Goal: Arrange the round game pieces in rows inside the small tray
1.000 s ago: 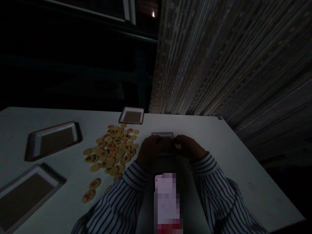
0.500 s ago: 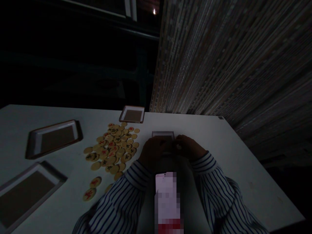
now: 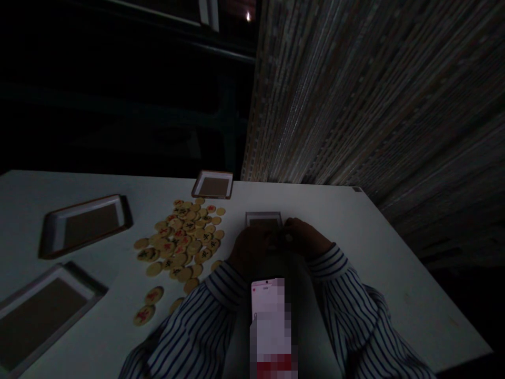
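My left hand [image 3: 249, 246] reaches over the near left part of a small shallow tray [image 3: 263, 215] with a pale rim. Its fingers bend toward my right hand [image 3: 306, 237], and the fingertips of both hands come close together at the tray's right side. My right fingers are curled in. A small pale spot shows at them, too dark to name. Whatever the left fingers hold is lost in shadow. Left of my hands lies a heap of round wooden Chinese chess pieces [image 3: 185, 237] with red and black characters, some turned blank side up.
More shallow trays stand on the white table [image 3: 379, 295]: one at the back edge [image 3: 213, 185], one at the left [image 3: 87, 223] and one at the near left [image 3: 47, 316]. A lit phone [image 3: 268, 321] is between my forearms. A string curtain [image 3: 335, 89] hangs behind the table.
My left hand has drawn back slightly toward me, uncovering more of the small tray's far part and a chess piece by my left cuff. My right hand has hardly moved.
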Available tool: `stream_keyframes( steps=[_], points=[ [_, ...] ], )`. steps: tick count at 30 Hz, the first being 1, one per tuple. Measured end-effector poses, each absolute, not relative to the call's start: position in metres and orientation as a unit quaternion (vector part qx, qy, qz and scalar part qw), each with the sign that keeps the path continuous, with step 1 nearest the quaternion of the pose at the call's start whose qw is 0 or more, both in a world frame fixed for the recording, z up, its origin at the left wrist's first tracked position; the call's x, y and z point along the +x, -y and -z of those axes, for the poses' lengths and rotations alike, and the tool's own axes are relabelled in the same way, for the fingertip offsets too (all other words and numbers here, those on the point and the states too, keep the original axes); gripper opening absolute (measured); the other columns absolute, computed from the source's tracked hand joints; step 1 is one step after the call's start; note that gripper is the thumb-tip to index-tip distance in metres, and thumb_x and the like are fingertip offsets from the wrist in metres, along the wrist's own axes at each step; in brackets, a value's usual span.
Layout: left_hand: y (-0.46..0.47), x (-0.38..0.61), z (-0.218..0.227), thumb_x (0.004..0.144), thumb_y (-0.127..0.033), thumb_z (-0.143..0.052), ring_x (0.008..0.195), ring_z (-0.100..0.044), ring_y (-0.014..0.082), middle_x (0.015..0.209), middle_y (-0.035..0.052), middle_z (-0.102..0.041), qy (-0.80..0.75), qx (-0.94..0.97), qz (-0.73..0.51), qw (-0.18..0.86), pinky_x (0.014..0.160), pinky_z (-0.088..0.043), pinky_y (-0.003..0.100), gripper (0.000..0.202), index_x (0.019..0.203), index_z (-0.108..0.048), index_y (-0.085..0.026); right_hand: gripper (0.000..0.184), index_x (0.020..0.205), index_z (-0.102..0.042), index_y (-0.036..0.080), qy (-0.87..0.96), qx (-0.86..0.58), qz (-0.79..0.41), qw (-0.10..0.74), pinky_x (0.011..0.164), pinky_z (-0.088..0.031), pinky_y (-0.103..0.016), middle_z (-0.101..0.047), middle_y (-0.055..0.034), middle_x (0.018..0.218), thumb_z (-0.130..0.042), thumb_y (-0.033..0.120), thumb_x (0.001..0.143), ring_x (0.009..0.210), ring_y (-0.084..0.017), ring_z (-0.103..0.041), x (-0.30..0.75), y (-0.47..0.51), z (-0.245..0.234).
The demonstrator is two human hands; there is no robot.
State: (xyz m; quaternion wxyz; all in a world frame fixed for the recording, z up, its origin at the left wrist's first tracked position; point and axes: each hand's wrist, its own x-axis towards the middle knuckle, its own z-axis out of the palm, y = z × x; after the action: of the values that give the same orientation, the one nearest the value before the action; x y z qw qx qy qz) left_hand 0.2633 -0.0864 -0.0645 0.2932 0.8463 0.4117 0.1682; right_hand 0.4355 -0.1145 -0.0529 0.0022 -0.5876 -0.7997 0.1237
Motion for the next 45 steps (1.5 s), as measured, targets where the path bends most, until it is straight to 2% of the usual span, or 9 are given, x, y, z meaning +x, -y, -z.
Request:
stream_keyframes(
  steps=[4, 17, 21, 29, 34, 45],
  points=[
    [0.087, 0.264, 0.065, 0.083, -0.022, -0.041, 0.091, -0.060, 0.0179, 0.097, 0.0064, -0.068, -0.417, 0.845, -0.162, 0.293, 0.082, -0.042, 0.030, 0.029, 0.093, -0.067, -0.019, 0.016, 0.085, -0.067, 0.020, 0.799, -0.589, -0.122, 0.001, 0.070, -0.040, -0.027, -0.056, -0.0076, 0.090, -0.056, 0.030, 0.079, 0.082, -0.016, -0.052, 0.436, 0.114, 0.053],
    [0.087, 0.265, 0.070, 0.083, -0.021, -0.040, 0.089, -0.060, 0.0184, 0.096, 0.0071, -0.068, -0.400, 0.850, -0.163, 0.300, 0.080, -0.043, 0.030, 0.030, 0.094, -0.068, -0.018, 0.018, 0.085, -0.069, 0.021, 0.791, -0.598, -0.131, -0.005, 0.071, -0.042, -0.028, -0.057, -0.0084, 0.090, -0.057, 0.033, 0.079, 0.082, -0.017, -0.053, 0.435, 0.115, 0.051],
    [0.087, 0.266, 0.070, 0.083, -0.022, -0.040, 0.091, -0.060, 0.0176, 0.097, 0.0061, -0.068, -0.399, 0.850, -0.159, 0.306, 0.082, -0.043, 0.029, 0.030, 0.094, -0.068, -0.018, 0.022, 0.091, -0.068, 0.021, 0.790, -0.599, -0.133, 0.005, 0.071, -0.042, -0.028, -0.059, -0.0082, 0.092, -0.058, 0.035, 0.077, 0.084, -0.017, -0.054, 0.437, 0.117, 0.049],
    [0.087, 0.268, 0.075, 0.085, -0.024, -0.041, 0.087, -0.061, 0.0180, 0.092, 0.0064, -0.068, -0.369, 0.852, -0.201, 0.312, 0.078, -0.044, 0.028, 0.028, 0.088, -0.068, -0.018, 0.029, 0.108, -0.060, 0.020, 0.716, -0.684, -0.138, 0.020, 0.069, -0.044, -0.027, -0.068, -0.0060, 0.090, -0.049, 0.027, 0.082, 0.082, -0.018, -0.063, 0.435, 0.116, 0.046],
    [0.089, 0.272, 0.076, 0.085, -0.018, -0.040, 0.092, -0.059, 0.0162, 0.101, 0.0056, -0.066, -0.340, 0.858, -0.212, 0.322, 0.083, -0.044, 0.027, 0.028, 0.093, -0.066, -0.018, 0.034, 0.115, -0.055, 0.017, 0.707, -0.697, -0.124, 0.001, 0.068, -0.046, -0.028, -0.070, -0.0086, 0.090, -0.046, 0.028, 0.084, 0.082, -0.021, -0.065, 0.435, 0.113, 0.048],
    [0.091, 0.276, 0.082, 0.081, -0.012, -0.044, 0.098, -0.058, 0.0189, 0.103, 0.0076, -0.066, -0.292, 0.896, -0.186, 0.276, 0.089, -0.043, 0.033, 0.029, 0.098, -0.066, -0.019, 0.034, 0.115, -0.056, 0.016, 0.730, -0.671, -0.133, 0.003, 0.074, -0.047, -0.028, -0.069, -0.0092, 0.096, -0.047, 0.023, 0.083, 0.087, -0.020, -0.064, 0.437, 0.111, 0.053]
  ],
)
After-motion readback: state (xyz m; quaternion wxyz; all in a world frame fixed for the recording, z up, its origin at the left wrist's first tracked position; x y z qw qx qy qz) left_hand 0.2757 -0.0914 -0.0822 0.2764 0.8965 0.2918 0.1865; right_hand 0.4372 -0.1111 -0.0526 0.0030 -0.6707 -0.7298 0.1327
